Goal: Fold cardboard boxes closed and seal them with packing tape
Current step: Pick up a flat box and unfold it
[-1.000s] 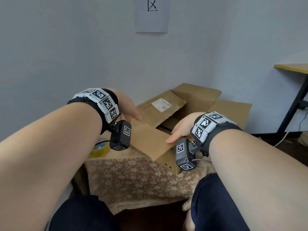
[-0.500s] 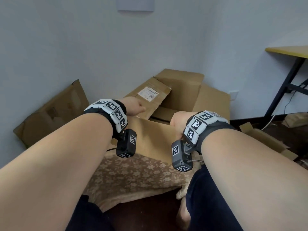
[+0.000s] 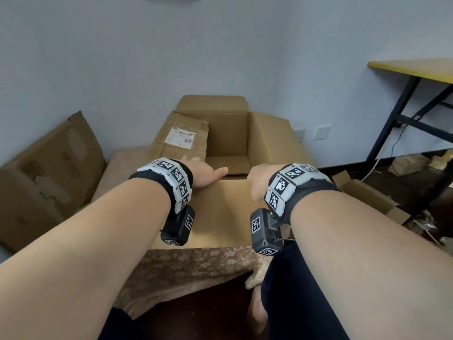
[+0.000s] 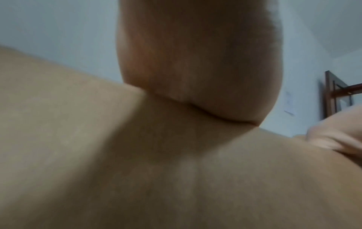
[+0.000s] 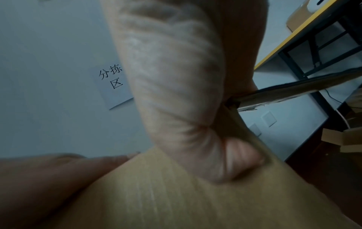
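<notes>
An open brown cardboard box (image 3: 230, 133) stands on a cloth-covered table. Its far flap (image 3: 210, 103) stands up; the left flap (image 3: 181, 138), with a white label, leans inward and the right flap (image 3: 274, 138) leans outward. The near flap (image 3: 220, 212) slopes up from me toward the opening. My left hand (image 3: 208, 175) holds its far edge left of centre, thumb on top, the other fingers mostly hidden behind the hand. My right hand (image 3: 257, 180) grips the same edge, its thumb (image 5: 240, 155) pressed on the cardboard (image 5: 176, 193). The left palm (image 4: 195, 62) rests on the flap (image 4: 137, 170).
A flattened carton (image 3: 49, 173) leans on the wall at left. The floral tablecloth (image 3: 196, 266) hangs over the near table edge. A yellow-topped desk (image 3: 411, 69) with black legs stands at right, with a small open box (image 3: 367, 195) on the floor beside it.
The box has turned from diagonal to square with me. Both hands moved from the near flap's corner to its far edge. The tape roll at left has left the view.
</notes>
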